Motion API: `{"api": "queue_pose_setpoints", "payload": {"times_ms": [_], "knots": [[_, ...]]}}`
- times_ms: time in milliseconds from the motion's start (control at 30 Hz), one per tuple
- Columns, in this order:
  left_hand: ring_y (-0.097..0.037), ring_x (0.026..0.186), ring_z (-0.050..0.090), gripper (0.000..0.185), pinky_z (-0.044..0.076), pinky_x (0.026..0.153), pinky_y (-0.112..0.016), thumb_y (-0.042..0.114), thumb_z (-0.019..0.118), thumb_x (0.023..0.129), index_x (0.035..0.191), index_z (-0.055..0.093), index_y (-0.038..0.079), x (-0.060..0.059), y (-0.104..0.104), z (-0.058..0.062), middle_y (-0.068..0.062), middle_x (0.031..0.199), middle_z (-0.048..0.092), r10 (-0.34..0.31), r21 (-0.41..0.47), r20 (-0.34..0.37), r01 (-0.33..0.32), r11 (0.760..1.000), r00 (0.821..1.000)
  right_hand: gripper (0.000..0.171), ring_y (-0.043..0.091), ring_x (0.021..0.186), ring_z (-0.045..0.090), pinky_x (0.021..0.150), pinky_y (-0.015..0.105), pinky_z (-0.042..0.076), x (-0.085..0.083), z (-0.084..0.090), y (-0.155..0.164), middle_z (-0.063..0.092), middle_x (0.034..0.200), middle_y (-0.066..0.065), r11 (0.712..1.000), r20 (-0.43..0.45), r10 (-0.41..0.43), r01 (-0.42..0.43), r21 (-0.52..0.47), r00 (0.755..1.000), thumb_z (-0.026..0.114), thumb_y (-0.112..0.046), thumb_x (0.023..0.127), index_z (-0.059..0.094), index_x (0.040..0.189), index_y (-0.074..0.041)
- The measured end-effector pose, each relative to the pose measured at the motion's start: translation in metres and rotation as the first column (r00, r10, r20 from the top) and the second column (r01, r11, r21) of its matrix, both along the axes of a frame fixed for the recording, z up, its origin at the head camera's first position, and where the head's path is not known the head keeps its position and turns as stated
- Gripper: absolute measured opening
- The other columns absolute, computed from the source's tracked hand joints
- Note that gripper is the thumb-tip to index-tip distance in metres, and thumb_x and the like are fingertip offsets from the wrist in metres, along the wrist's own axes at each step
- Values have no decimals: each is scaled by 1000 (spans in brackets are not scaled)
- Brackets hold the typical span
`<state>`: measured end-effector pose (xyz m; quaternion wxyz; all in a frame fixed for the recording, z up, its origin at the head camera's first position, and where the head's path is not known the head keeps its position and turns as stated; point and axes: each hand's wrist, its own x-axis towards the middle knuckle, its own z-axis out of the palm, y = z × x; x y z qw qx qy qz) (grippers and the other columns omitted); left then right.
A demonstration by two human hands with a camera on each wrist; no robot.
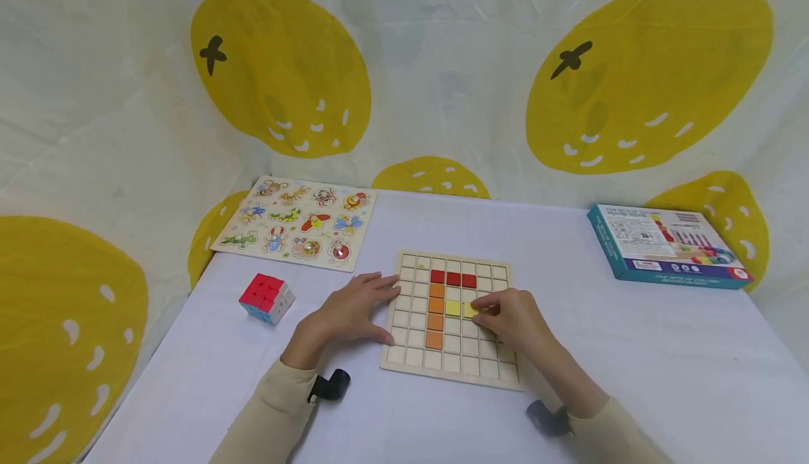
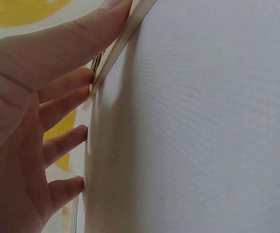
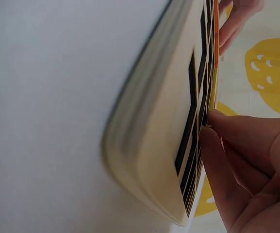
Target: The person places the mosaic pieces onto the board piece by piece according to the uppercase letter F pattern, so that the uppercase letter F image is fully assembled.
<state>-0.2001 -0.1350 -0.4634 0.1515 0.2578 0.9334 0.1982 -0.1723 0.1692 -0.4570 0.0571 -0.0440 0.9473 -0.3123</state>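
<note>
yellow tile point(image 1: 470, 309) – pinched under right hand point(image 1: 510, 320) fingertips

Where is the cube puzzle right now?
In the head view the cube puzzle sits on the white table, left of the left hand and the grid board, in front of the insect puzzle board.

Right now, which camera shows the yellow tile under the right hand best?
The head view: the yellow tile lies on the grid board at the right hand fingertips, beside another yellow one. The right wrist view shows only the board's edge and fingertips; the left wrist view shows no tile.
</note>
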Motion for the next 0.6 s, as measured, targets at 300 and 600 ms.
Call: {"api": "queue_pose_setpoints", "payload": {"times_ms": [300, 600], "knots": [[-31, 157, 28, 91, 39, 119, -59, 50, 88, 73, 151, 51, 21, 0, -1, 1, 6, 166, 38, -9, 4, -7, 9, 1000, 1000, 23, 10, 77, 67, 67, 17, 54, -1, 2, -4, 80, 99, 8, 1000, 0, 4, -4, 20, 1000, 85, -8, 81, 82, 103, -7], [-30, 158, 28, 92, 39, 120, -59, 51, 88, 73, 151, 51, 21, -1, -1, 0, 7, 166, 37, -7, 7, -2, 7, 1000, 1000, 22, 10, 77, 67, 69, 22, 57, -4, 3, -4, 79, 103, 10, 999, -13, 34, -33, 33, 999, 84, -5, 80, 81, 102, -6]]}}
